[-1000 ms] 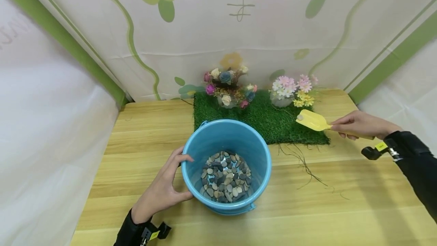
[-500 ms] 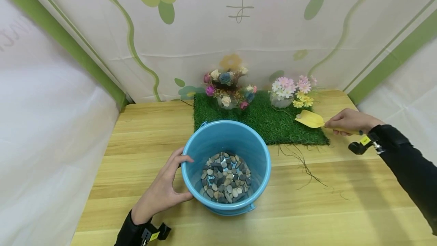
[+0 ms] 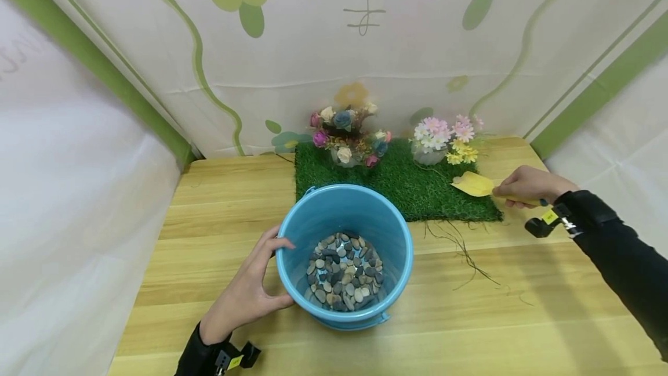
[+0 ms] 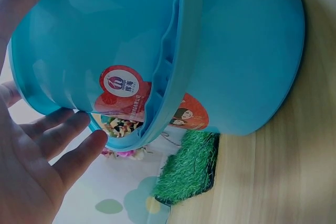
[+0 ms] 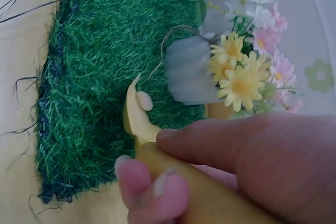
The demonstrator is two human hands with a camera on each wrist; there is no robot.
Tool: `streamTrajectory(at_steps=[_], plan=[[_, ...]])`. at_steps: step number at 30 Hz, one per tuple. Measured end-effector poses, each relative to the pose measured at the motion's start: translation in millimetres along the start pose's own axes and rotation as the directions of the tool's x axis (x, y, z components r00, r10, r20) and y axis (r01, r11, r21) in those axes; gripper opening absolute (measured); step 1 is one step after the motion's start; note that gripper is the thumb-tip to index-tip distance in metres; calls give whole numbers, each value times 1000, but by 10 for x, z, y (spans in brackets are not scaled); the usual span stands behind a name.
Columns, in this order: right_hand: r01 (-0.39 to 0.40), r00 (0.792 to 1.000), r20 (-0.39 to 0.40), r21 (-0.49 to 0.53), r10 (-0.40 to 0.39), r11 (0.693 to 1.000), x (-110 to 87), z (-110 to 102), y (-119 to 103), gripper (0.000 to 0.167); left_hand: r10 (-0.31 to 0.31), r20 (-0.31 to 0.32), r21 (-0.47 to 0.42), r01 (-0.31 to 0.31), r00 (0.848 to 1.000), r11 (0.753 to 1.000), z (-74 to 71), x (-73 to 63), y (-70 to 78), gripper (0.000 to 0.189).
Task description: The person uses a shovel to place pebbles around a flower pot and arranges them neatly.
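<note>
A blue bucket (image 3: 344, 195) stands on the table with pebbles (image 3: 344, 271) spread over its bottom. At its left side my left hand (image 3: 247, 292) holds the rim, fingertips over the edge and thumb on the outside; the left wrist view shows the bucket's wall (image 4: 252, 51) close by. My right hand (image 3: 532, 184) grips a yellow toy shovel (image 3: 476, 184) by the handle. The shovel's blade is low over the right end of the green grass mat (image 3: 407, 190). One pale pebble (image 5: 144, 101) lies on the blade near its tip.
Two pots of artificial flowers stand at the back of the mat: mixed roses (image 3: 344, 120) behind the bucket, pink and yellow daisies (image 5: 236, 72) close to the shovel. Loose dark threads (image 3: 467, 257) trail from the mat's front edge. A printed curtain (image 3: 313, 57) hangs behind the table.
My right hand has moved a little to the left and closer to the mat, and the shovel's blade has tipped more. The left hand and the bucket have stayed put.
</note>
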State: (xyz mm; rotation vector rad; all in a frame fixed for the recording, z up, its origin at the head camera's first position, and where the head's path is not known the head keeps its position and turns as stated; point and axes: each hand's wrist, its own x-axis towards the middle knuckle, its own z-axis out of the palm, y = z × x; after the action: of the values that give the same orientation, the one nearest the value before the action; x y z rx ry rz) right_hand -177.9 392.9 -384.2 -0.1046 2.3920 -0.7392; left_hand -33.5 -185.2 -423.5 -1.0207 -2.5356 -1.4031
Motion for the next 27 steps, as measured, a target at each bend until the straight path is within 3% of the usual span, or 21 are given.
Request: streamTrajectory(at_steps=[19,27], plan=[[-14,1000,21,-40,15,999,-44,-39,-220,38,-13,0,16,13,1000,1000,1,-20,3,70],[5,1000,17,-84,-4,996,-175,-84,-235,32,0,-7,19,1,1000,1000,12,-6,-1,69]])
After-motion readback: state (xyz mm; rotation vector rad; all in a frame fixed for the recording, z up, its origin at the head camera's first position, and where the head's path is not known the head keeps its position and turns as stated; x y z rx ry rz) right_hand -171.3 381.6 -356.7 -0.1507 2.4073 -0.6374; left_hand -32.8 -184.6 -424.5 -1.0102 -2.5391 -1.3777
